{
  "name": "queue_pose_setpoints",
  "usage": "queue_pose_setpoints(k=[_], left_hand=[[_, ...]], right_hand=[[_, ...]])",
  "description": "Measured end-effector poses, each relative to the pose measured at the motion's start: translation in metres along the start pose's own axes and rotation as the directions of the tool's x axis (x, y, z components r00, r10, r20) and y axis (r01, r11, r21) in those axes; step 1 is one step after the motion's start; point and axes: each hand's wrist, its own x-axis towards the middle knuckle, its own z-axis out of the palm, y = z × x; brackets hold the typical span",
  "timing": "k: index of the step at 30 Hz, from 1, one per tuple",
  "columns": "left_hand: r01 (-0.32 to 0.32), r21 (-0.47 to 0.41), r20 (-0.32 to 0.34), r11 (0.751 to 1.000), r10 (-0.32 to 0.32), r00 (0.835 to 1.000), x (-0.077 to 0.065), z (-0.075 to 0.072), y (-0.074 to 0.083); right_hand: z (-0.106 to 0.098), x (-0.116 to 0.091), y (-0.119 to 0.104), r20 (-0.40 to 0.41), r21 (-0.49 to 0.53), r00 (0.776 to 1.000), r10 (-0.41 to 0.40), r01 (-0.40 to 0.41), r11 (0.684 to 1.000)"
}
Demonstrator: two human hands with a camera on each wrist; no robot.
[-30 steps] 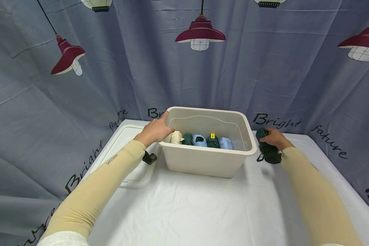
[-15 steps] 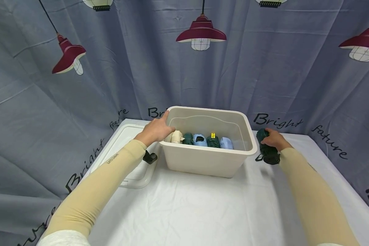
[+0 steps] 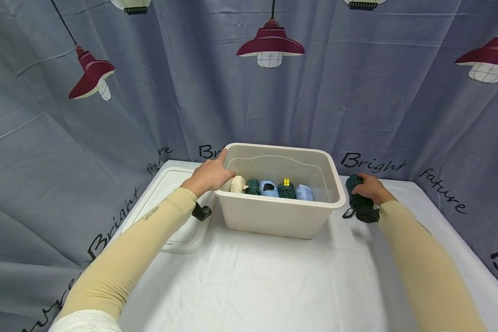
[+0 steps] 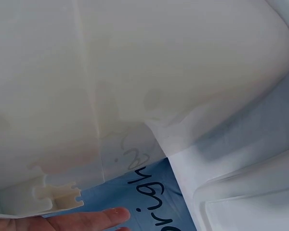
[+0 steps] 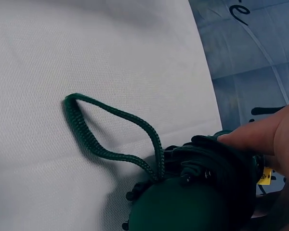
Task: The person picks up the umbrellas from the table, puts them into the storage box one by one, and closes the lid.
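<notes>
In the head view a white plastic storage bin (image 3: 274, 216) stands on the white table. My left hand (image 3: 209, 176) holds its left rim, the thumb reaching over the inner side; in the left wrist view fingers (image 4: 98, 219) lie along the rim outside. My right hand (image 3: 371, 188) grips a dark green folded umbrella (image 3: 360, 203) to the right of the bin. Its wrist cord (image 5: 130, 118) hangs in a loop over the table in the right wrist view. Inside the bin, a row of rolled bundles includes a cream one (image 3: 238, 184) and light blue one (image 3: 304, 192).
A white lid (image 3: 182, 242) lies flat left of the bin, partly under the left forearm. Also in the row is a dark green bundle (image 3: 287, 191) with a yellow tag. A grey-blue curtain (image 3: 315, 101) hangs behind the table (image 3: 265, 281).
The umbrella in my right hand has shifted and turned very slightly, and its cord loop has swung a little left. My left hand and the bin stay in place.
</notes>
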Motion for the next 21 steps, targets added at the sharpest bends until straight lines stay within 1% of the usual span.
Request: queue_pose_setpoints(k=[5, 10, 18, 21], left_hand=[[0.0, 0.0, 0.007, 1.0, 0.0, 1.0, 0.0, 0.0, 0.001], [0.0, -0.004, 0.006, 1.0, 0.0, 1.0, -0.001, 0.0, 0.0], [-0.011, -0.004, 0.004, 1.0, 0.011, 1.0, -0.001, -0.001, -0.001], [-0.012, -0.001, 0.004, 1.0, 0.012, 1.0, 0.0, -0.001, 0.0]], right_hand=[[-0.005, -0.002, 0.0, 0.022, 0.025, 1.0, -0.007, 0.007, 1.0], [-0.01, -0.007, -0.009, 0.028, 0.054, 0.999, -0.02, 0.018, 0.998], [-0.017, -0.02, -0.028, -0.032, 0.017, 0.999, -0.022, 0.023, 1.0], [-0.02, -0.025, -0.034, -0.034, 0.015, 0.999, -0.038, 0.038, 0.999]])
